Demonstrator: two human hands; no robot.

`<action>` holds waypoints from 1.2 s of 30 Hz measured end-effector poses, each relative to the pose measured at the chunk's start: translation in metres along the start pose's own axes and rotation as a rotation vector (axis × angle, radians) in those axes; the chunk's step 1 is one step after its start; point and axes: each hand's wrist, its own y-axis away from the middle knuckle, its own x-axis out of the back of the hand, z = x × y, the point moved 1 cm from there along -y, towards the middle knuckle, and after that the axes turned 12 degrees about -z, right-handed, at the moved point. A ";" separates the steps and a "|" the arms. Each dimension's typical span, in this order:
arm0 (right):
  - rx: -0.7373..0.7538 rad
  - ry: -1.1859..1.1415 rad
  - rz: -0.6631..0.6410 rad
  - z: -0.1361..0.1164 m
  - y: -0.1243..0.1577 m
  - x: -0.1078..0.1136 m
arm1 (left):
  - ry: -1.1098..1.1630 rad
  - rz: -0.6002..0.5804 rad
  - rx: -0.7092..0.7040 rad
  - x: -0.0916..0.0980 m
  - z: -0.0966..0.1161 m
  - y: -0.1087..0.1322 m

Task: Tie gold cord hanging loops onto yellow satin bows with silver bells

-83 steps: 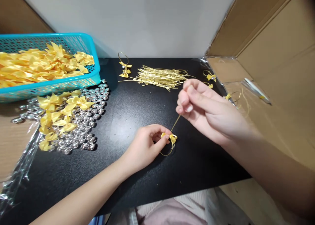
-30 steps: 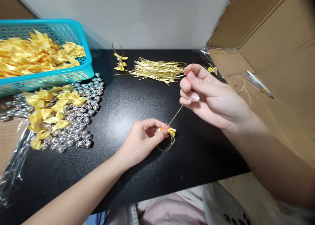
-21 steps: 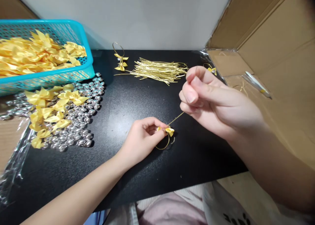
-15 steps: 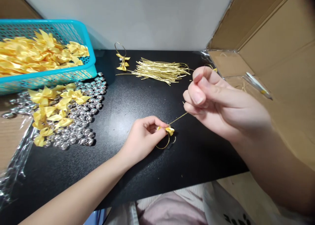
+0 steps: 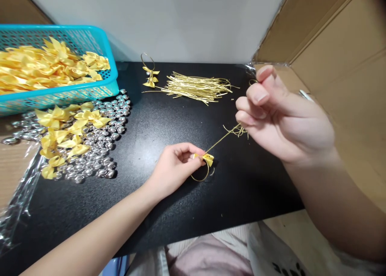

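My left hand (image 5: 182, 165) is low over the black table, its thumb and forefinger pinching a small yellow ribbon bow (image 5: 208, 159). A loop of gold cord (image 5: 200, 181) hangs from the bow just below the fingertips. From the bow a straight length of the cord slants up to my right hand (image 5: 277, 107), which is raised at the right with its fingers curled closed around it. The cord's end inside that hand is hidden. Below those fingers lies a small tangle of gold cord scraps (image 5: 239, 131).
A turquoise basket (image 5: 113, 73) of yellow bows stands at the left. Before it are silver beads (image 5: 104, 151) with several bows (image 5: 75, 145) on top. Gold cords (image 5: 196, 87) lie in a bundle at the back, beside a looped bow piece (image 5: 150, 77). Cardboard (image 5: 340, 66) walls the right side.
My right hand has moved up and to the right, with a longer stretch of cord showing between the hands. The cord scraps have come into view. My left hand has hardly moved.
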 end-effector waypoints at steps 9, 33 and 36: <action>0.036 0.023 0.025 0.010 -0.005 0.009 | 0.002 -0.022 0.033 -0.001 0.004 0.002; 0.216 -0.165 -0.460 0.017 0.017 0.035 | 0.181 0.030 0.012 0.002 -0.002 0.001; 0.259 -0.236 -0.412 0.026 0.014 0.045 | 0.200 0.054 0.004 0.002 -0.001 0.000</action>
